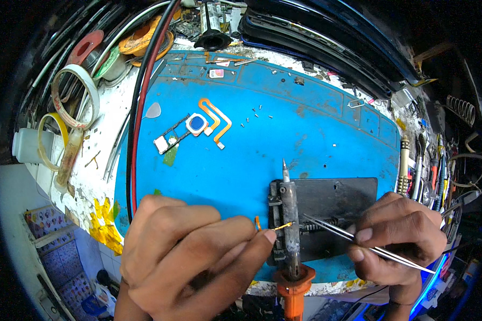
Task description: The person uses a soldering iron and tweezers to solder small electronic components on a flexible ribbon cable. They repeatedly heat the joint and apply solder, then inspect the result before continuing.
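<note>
My left hand [193,251] is closed, thumb and forefinger pinching a small orange flex cable [283,227]. The cable's free end reaches over the metal barrel of a soldering iron [290,200]; whether they touch I cannot tell. Tip pointing away from me, the iron has an orange handle [294,299] and rests along the left side of a black holder plate [348,198]. Thin metal tweezers [326,227] are gripped in my right hand [399,235], their points near the iron's barrel. A button part with a blue face [197,124] and bent orange ribbons lies farther off.
Under everything spreads a blue work mat [225,171], with several tiny screws [255,109] and a grey pick [153,110] on it. Black and red cables [139,117] cross its left side. Tape rolls [75,96] stand left, stacked dark panels [321,43] behind, tools [434,166] at right.
</note>
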The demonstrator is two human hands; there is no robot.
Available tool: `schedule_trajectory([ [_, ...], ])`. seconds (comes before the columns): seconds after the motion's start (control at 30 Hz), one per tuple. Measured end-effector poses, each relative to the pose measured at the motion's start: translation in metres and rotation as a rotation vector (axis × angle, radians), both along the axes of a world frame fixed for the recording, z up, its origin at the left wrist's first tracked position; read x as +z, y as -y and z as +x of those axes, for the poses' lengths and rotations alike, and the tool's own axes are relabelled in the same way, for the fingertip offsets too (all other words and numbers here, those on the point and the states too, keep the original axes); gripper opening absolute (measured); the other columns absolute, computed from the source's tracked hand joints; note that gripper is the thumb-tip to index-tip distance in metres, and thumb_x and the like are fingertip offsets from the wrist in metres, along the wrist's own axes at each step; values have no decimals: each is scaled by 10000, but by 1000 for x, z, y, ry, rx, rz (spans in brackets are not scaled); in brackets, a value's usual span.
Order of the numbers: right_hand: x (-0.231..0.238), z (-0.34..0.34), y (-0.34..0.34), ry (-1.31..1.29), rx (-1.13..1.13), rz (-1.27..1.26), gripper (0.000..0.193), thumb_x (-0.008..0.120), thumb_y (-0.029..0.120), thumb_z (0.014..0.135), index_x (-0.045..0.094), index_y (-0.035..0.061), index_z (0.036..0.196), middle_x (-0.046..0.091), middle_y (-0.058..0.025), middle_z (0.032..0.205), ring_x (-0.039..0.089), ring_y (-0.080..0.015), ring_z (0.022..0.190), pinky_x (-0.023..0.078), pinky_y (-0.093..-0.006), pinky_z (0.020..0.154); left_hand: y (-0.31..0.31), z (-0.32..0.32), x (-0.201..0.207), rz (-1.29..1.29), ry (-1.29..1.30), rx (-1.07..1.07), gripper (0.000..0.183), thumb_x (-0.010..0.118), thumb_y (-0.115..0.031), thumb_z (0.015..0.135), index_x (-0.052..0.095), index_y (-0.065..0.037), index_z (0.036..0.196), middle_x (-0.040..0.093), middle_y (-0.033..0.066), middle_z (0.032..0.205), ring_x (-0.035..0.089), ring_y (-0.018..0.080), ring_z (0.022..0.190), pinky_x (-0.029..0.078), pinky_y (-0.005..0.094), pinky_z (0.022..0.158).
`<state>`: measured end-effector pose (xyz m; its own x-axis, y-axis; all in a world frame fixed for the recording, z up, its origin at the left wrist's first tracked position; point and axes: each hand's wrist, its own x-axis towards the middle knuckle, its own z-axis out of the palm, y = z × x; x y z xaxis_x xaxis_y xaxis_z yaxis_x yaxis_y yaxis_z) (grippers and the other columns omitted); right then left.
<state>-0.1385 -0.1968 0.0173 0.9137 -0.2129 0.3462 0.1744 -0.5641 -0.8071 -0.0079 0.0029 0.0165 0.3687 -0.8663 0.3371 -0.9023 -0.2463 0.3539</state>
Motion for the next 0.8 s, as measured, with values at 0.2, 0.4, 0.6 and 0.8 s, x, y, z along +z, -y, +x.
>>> schedule_trajectory([
  [0.2,10,-1,3,-46,-41,-39,222,799,-12,680,641,0,835,672,-144,774,667,-208,675,522,-290,600,-2,0,1,-111,-11,6,286,702,-176,625,744,-200,907,620,-34,841,502,169,766,396,324,655],
  [0.4,9,-2,9,32,-73,-81,194,749,-38,722,639,-12,879,686,-158,826,672,-227,701,528,-302,622,-8,10,-3,-339,-5,-89,281,749,-86,620,738,-120,898,645,-5,830,506,152,714,395,286,592],
  [0.6,8,-4,9,33,-130,-111,148,688,-26,776,649,-10,917,687,-141,844,674,-223,739,526,-295,667,-17,18,2,-487,-131,-129,345,814,-20,631,756,-151,945,658,-39,863,484,150,732,416,262,614],
  [0.8,14,-5,9,87,-110,-161,128,656,-37,802,658,-23,929,685,-152,872,677,-238,771,528,-306,695,-20,12,18,-535,-117,-148,341,802,-31,668,752,-156,981,654,-44,884,498,144,756,429,264,636],
])
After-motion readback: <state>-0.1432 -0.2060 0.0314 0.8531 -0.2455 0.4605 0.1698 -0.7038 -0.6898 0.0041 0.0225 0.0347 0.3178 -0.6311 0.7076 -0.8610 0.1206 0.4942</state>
